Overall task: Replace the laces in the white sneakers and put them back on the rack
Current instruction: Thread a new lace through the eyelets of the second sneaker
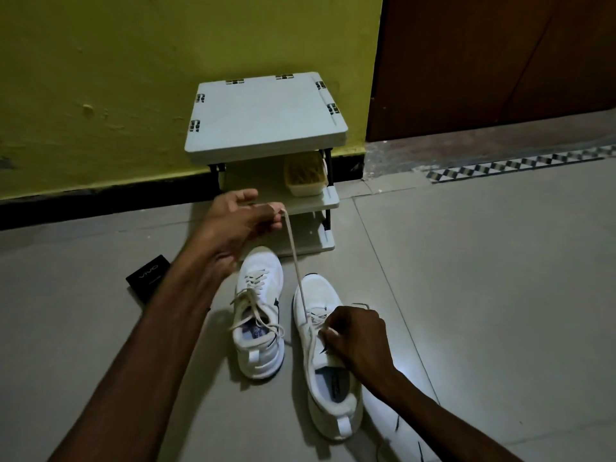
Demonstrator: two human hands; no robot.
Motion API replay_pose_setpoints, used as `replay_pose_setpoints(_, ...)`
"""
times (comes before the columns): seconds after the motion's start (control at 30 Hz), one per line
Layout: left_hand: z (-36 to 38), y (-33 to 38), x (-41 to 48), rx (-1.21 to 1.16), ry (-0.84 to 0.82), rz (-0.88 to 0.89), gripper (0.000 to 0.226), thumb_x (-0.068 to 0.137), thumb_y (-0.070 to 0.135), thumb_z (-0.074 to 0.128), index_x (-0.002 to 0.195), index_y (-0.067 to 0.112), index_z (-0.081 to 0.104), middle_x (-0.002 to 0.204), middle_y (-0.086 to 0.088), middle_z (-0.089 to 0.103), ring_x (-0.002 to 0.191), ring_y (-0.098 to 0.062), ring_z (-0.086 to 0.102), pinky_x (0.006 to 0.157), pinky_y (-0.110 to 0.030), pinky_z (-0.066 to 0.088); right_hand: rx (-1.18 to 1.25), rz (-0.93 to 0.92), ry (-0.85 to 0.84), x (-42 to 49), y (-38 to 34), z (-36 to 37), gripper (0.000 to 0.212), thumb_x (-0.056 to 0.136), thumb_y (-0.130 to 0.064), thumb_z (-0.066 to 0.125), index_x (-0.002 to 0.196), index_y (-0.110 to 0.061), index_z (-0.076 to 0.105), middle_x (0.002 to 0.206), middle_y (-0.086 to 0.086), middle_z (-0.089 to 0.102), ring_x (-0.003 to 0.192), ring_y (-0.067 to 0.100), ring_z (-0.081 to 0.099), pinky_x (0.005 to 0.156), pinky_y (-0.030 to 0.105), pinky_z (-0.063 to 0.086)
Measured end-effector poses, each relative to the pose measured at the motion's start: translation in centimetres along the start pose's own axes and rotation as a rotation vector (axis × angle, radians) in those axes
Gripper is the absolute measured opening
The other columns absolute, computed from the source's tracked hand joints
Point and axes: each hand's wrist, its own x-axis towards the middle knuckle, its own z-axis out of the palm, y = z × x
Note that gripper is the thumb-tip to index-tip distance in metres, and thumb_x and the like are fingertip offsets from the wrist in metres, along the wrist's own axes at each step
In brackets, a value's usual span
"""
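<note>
Two white sneakers stand side by side on the floor, toes toward the rack. The left sneaker is laced, its lace ends lying loose. My left hand is raised in front of the rack and pinches the end of a pale lace, which runs taut down to the eyelets of the right sneaker. My right hand rests on that sneaker's upper with fingers curled, pinching the lace at the eyelets. The white shoe rack stands against the yellow wall.
A pale plastic container sits on the rack's middle shelf at the right. A black box lies on the floor left of the sneakers. A brown door is at the right, and grey tiled floor spreads all around.
</note>
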Motion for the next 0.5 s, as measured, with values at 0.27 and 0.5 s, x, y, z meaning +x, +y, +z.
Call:
replay_pose_setpoints(0.27,1.1,-6.8,-0.6,-0.760,-0.117,-0.346,0.024,0.095,-0.008,0.042,0.106,0.007,0.057,0.101,-0.020,0.066,0.082,-0.024,0.072,0.072,-0.035,0.061,0.098,0.045,-0.007,0.0,-0.1,-0.3,0.012,0.076,-0.039,0.075,0.076,-0.028,0.071,0.069,-0.016,0.067,0.065,-0.007,0.059,0.059,0.003,0.039)
replay_pose_setpoints(0.5,1.6,-8.3,-0.7,1.274,-0.260,-0.169,0.032,0.100,0.017,0.035,0.119,0.009,0.060,0.108,-0.012,0.064,0.080,-0.024,0.062,0.066,-0.029,0.045,0.115,0.079,-0.001,0.2,0.3,-0.2,0.013,0.074,-0.041,0.075,0.070,-0.030,0.070,0.064,-0.019,0.066,0.067,-0.007,0.061,0.062,0.006,0.041)
